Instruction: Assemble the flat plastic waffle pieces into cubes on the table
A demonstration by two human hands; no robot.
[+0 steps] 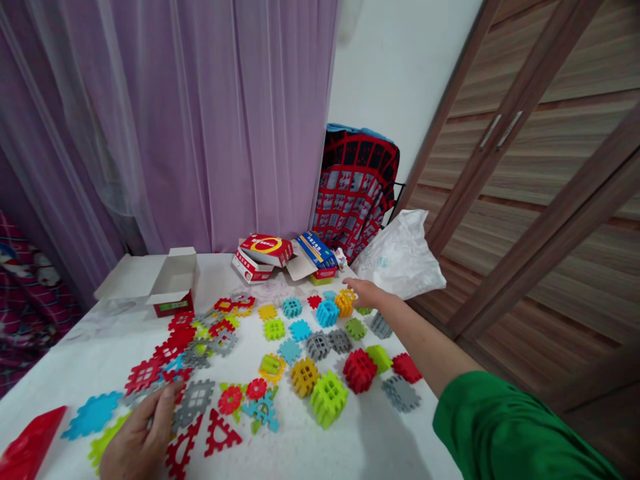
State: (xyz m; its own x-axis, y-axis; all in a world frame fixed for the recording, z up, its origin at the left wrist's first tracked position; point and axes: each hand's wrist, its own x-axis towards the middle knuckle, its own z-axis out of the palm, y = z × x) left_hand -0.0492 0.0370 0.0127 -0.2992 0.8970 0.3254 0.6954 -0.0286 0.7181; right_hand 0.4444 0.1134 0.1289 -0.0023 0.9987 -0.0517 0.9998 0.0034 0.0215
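Note:
My left hand point(143, 433) is low at the left among flat toothed plastic building pieces, thumb forward and fingers curled. Whatever lies in its grip is hidden. Close beside it are a grey window-patterned piece point(195, 403) and a lime piece point(106, 440). My right hand point(367, 293) reaches far across the table, fingers stretched out over a stack of yellow pieces point(344, 305); contact is unclear. Near that stack stand a blue stack point(327, 313), a grey stack point(319, 345) and a red stack point(360, 371). A lime stack point(329, 399) and a mustard stack point(305, 377) sit closer to me.
An open box point(175, 280) stands at the back left. Red and blue cartons point(267, 250) lie at the rear middle. Beyond my right arm is a white plastic bag point(400, 257). A red object point(33, 443) lies at the near left corner, and a wooden wardrobe point(550, 200) rises at right.

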